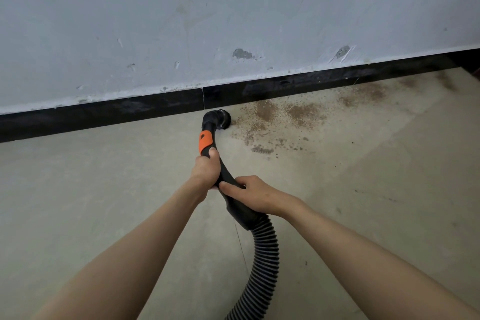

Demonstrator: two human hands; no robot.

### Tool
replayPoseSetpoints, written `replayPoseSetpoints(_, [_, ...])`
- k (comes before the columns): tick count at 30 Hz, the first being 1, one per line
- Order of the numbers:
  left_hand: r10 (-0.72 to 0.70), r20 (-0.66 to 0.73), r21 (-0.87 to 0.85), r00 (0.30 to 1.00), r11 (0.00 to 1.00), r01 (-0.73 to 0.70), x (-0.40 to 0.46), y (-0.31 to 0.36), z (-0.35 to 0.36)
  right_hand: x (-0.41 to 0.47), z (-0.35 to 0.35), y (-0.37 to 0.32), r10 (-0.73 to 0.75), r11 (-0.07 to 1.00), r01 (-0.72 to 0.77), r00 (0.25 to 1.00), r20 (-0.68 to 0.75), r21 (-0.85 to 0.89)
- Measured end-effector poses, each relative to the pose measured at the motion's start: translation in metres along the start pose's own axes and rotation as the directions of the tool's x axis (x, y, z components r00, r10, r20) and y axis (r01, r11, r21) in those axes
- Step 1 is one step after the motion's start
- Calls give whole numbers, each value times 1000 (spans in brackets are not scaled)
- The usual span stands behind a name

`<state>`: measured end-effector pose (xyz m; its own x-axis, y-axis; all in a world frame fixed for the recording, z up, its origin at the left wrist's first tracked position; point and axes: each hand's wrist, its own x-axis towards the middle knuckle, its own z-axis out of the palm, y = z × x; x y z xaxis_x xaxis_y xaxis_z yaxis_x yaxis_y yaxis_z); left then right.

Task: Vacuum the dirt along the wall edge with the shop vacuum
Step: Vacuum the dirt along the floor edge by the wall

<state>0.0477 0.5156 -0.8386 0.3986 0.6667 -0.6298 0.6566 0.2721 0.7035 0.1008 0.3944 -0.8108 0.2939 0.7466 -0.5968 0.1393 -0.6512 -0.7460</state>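
Dirt [301,112] lies brown along the black baseboard [104,114], mostly unswept rightward; left hand [205,169] and right hand [253,196] both grip the vacuum handle [207,135]; brush nozzle [220,118] meets its near edge.

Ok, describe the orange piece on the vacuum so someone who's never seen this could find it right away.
Start at the black baseboard under the grey wall, then drop to the round brush nozzle touching the floor beside the dirt. Just behind it, above the left hand, sits the orange patch, the only bright colour on the black handle.
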Motion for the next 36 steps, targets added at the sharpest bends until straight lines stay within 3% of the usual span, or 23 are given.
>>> replayPoseSetpoints(15, [64, 76, 78, 995, 995, -70, 6, 24, 24, 1, -16, 12, 13, 995, -2, 994, -112, 103])
replayPoseSetpoints(31, [-21, 30, -87, 999, 996, 24, -10, -21, -25, -1, 36, -2, -5, 1000, 5, 1000, -15, -25])
replayPoseSetpoints(36, [-27, 28, -139, 999, 990, 31, -20, -26, -16, -9, 38, 8, 14, 1000, -14, 999, -34, 9])
